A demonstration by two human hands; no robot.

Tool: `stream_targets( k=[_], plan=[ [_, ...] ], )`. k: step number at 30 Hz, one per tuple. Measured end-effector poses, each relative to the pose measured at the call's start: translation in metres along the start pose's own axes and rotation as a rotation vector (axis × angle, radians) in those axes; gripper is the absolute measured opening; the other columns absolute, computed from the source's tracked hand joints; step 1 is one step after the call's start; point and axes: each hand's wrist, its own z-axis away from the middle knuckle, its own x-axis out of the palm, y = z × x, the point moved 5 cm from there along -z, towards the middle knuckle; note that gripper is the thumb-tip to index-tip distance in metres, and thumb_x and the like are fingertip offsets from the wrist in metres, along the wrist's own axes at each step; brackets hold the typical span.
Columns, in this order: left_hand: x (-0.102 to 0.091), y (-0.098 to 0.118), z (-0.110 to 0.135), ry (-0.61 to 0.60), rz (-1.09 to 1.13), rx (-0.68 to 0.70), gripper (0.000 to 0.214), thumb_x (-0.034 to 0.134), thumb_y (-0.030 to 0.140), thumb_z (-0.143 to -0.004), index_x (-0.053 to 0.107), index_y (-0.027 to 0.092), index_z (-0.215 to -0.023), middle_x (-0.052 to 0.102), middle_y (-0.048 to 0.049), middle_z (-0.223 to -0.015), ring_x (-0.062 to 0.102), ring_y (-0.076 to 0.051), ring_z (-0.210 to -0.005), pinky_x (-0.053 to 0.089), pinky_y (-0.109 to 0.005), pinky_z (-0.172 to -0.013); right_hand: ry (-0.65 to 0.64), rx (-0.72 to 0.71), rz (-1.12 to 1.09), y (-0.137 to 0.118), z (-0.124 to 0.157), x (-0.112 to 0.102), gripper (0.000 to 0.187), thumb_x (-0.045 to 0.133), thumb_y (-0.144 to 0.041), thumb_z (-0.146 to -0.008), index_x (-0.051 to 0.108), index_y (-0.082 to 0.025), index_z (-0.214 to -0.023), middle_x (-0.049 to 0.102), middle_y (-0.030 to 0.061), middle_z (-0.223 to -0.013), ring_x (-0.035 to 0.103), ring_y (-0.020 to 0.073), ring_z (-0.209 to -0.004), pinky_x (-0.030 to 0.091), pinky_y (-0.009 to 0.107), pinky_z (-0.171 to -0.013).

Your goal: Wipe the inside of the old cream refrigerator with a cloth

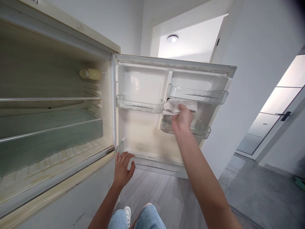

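- The right grip (182, 119) is closed around a folded white cloth (179, 106), with the fingers curled over it and pressing it against the inner liner of the refrigerator door (143, 86).
- The cloth sits between the door bins: the clear upper bin (197, 94) is just above the right grip, and the lower bin (186, 128) lies partly behind it.
- The left grip (122, 168) is open with fingers spread, at the door's lower edge and below the right grip. It seems placed to steady the swung-open door against the pressure from the other side.
- Left of the right grip, the open cabinet shows a glass shelf (47, 99) above a clear drawer (47, 136); its cream liner has yellowed stains low down.
- Below both grips lies a grey plank floor (164, 197), with denim-clad knees (147, 218) and a white sneaker (127, 214) in view.
- Beyond the right grip are a white wall (247, 95), a ceiling light (172, 38) and a glazed door with a black handle (284, 116).
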Motion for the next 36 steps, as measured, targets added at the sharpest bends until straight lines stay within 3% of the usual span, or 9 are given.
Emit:
stream_targets(
  k=[6,12,17,21,23,25,28,30,36],
  plan=[
    [0.004,0.001,0.000,0.006,0.008,-0.025,0.023,0.048,0.021,-0.084,0.054,0.026,-0.106,0.067,-0.0031,-0.104,0.053,-0.023,-0.114,0.021,-0.056,-0.113,-0.213,-0.010,0.298,0.015,0.000,0.005,0.019,0.045,-0.011,-0.054,0.047,-0.021,-0.070,0.058,0.0008,-0.073,0.060,0.0154,-0.074,0.049,0.024,-0.061],
    [0.007,0.003,-0.002,0.001,0.016,-0.048,0.022,0.048,0.022,-0.084,0.054,0.026,-0.105,0.066,-0.0034,-0.104,0.053,-0.024,-0.115,0.019,-0.057,-0.113,-0.408,-0.265,1.168,0.006,0.001,0.006,0.007,0.049,-0.014,-0.060,0.053,-0.020,-0.063,0.061,0.0090,-0.066,0.058,0.0230,-0.068,0.044,0.031,-0.059],
    [0.009,0.004,-0.002,0.017,0.005,-0.048,0.022,0.048,0.021,-0.084,0.054,0.025,-0.105,0.066,-0.0045,-0.102,0.052,-0.025,-0.115,0.019,-0.057,-0.113,-0.527,-0.370,1.481,-0.002,-0.008,0.001,0.013,0.054,-0.011,-0.055,0.049,-0.021,-0.050,0.056,0.0078,-0.053,0.057,0.0226,-0.060,0.038,0.029,-0.052],
    [0.010,0.003,-0.002,0.036,-0.019,-0.043,0.022,0.050,0.021,-0.083,0.054,0.024,-0.104,0.066,-0.0051,-0.101,0.053,-0.026,-0.114,0.020,-0.057,-0.112,-0.613,-0.129,1.321,-0.009,-0.027,-0.010,0.005,0.057,-0.015,-0.057,0.056,-0.019,-0.054,0.060,0.0041,-0.058,0.059,0.0203,-0.064,0.042,0.027,-0.055],
    [0.010,0.002,-0.002,0.031,-0.022,-0.039,0.022,0.050,0.021,-0.083,0.054,0.024,-0.104,0.066,-0.0049,-0.101,0.053,-0.026,-0.114,0.021,-0.057,-0.112,-0.502,0.018,1.020,-0.016,-0.038,-0.021,0.008,0.060,-0.020,-0.060,0.063,-0.017,-0.067,0.065,0.0040,-0.069,0.062,0.0199,-0.069,0.047,0.028,-0.059],
    [0.009,0.001,-0.002,0.021,-0.019,-0.033,0.022,0.049,0.021,-0.083,0.054,0.025,-0.104,0.066,-0.0044,-0.101,0.053,-0.025,-0.114,0.021,-0.056,-0.112,-0.321,0.052,0.710,-0.024,-0.043,-0.035,0.018,0.062,-0.022,-0.060,0.065,-0.017,-0.077,0.068,0.0045,-0.079,0.063,0.0200,-0.075,0.051,0.030,-0.064],
    [0.008,0.000,-0.001,0.022,-0.015,-0.027,0.022,0.049,0.021,-0.083,0.053,0.026,-0.104,0.066,-0.0039,-0.101,0.053,-0.025,-0.114,0.021,-0.056,-0.112,-0.097,-0.152,0.510,-0.039,-0.037,-0.054,0.021,0.059,-0.024,-0.064,0.064,-0.018,-0.084,0.068,0.0039,-0.089,0.062,0.0193,-0.083,0.052,0.031,-0.070],
    [0.007,-0.001,0.000,0.031,-0.019,-0.027,0.022,0.049,0.020,-0.082,0.053,0.025,-0.103,0.066,-0.0039,-0.100,0.053,-0.025,-0.114,0.021,-0.056,-0.112,-0.105,-0.368,0.604,-0.047,-0.025,-0.053,0.024,0.053,-0.024,-0.071,0.065,-0.019,-0.091,0.068,0.0037,-0.093,0.062,0.0187,-0.085,0.052,0.032,-0.074],
    [0.005,0.000,-0.001,0.016,-0.018,-0.017,0.023,0.050,0.020,-0.082,0.054,0.026,-0.104,0.067,-0.0039,-0.102,0.054,-0.025,-0.113,0.022,-0.055,-0.112,-0.863,-1.035,1.312,-0.033,0.000,-0.003,0.042,0.040,-0.003,-0.074,0.071,-0.021,-0.096,0.067,0.0058,-0.113,0.054,0.0223,-0.108,0.044,0.037,-0.089]
  ],
)
